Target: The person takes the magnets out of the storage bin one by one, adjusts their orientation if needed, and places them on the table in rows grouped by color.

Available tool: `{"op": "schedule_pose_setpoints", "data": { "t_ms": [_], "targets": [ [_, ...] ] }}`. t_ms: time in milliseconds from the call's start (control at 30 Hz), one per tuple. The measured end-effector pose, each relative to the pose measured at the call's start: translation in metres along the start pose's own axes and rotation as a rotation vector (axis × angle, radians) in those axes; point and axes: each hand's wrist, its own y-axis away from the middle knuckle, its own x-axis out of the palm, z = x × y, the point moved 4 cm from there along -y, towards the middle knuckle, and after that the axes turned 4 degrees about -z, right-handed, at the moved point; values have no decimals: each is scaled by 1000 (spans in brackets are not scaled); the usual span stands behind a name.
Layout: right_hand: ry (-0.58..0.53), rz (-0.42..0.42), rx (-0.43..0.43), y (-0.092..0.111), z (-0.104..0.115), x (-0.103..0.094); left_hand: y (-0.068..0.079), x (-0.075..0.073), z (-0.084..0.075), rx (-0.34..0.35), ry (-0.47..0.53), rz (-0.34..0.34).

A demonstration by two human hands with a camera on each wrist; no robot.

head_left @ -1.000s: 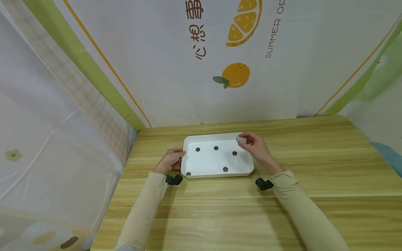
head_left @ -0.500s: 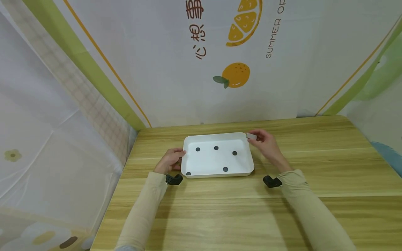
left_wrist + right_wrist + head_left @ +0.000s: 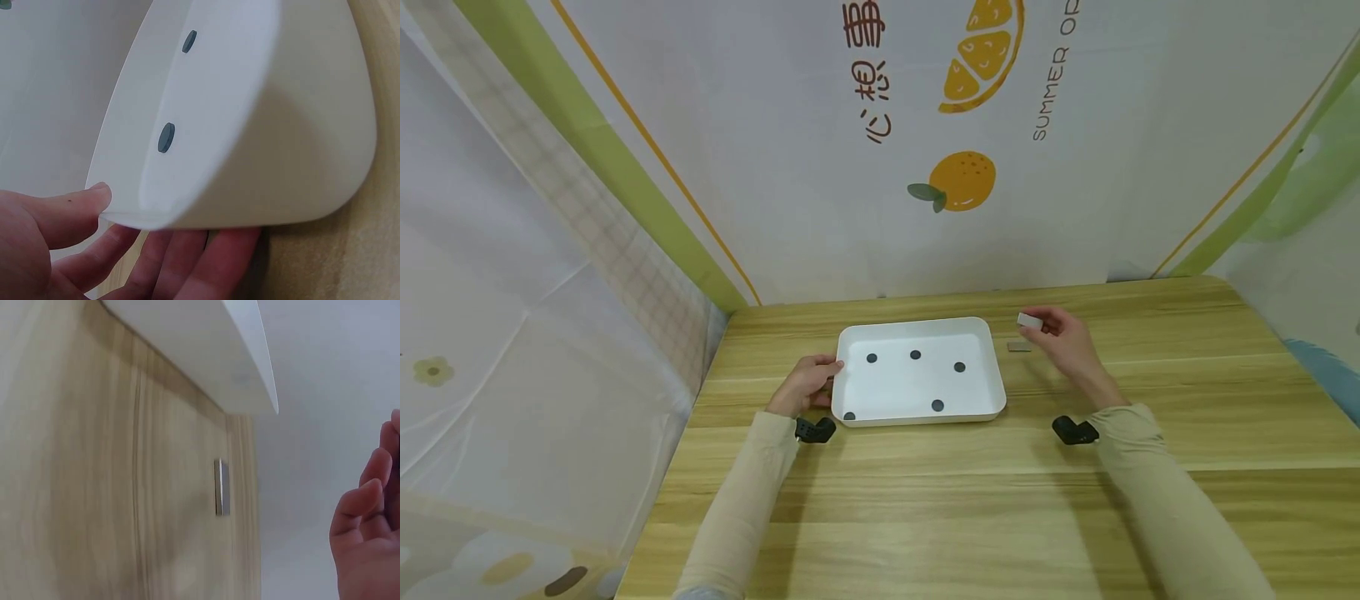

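A white rectangular tray (image 3: 917, 383) with rounded corners sits on the table, holding several dark grey round discs (image 3: 166, 137). My left hand (image 3: 805, 385) grips its left end, the thumb over the rim and the fingers curled against the outer wall. To the right of the tray, my right hand (image 3: 1067, 342) pinches a small pale rectangular block (image 3: 1028, 320) between thumb and fingers, above the table. Just below that block in the head view lies a thin grey bar (image 3: 1018, 347). In the right wrist view the curled fingers show at the right edge, and the block is out of sight.
The wood-grain table (image 3: 895, 517) meets a white printed curtain (image 3: 820, 225) along its back edge. More cloth hangs at the left side. A black wrist camera (image 3: 815, 430) juts from the left sleeve, another black camera (image 3: 1075, 431) from the right.
My right hand has moved rightward from over the tray's back right corner, carrying the pale block. The grey bar has come into sight beside the tray. My left hand stays on the tray.
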Motion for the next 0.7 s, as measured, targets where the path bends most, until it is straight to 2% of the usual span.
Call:
{"op": "schedule_pose_setpoints", "data": {
  "t_ms": [367,700],
  "targets": [
    [56,-16,-8,-3,-26,-25,0,0,0,10,-2,5],
    [177,-1,11,0,-37,-48,0,0,-1,0,-7,-4]
  ]
}}
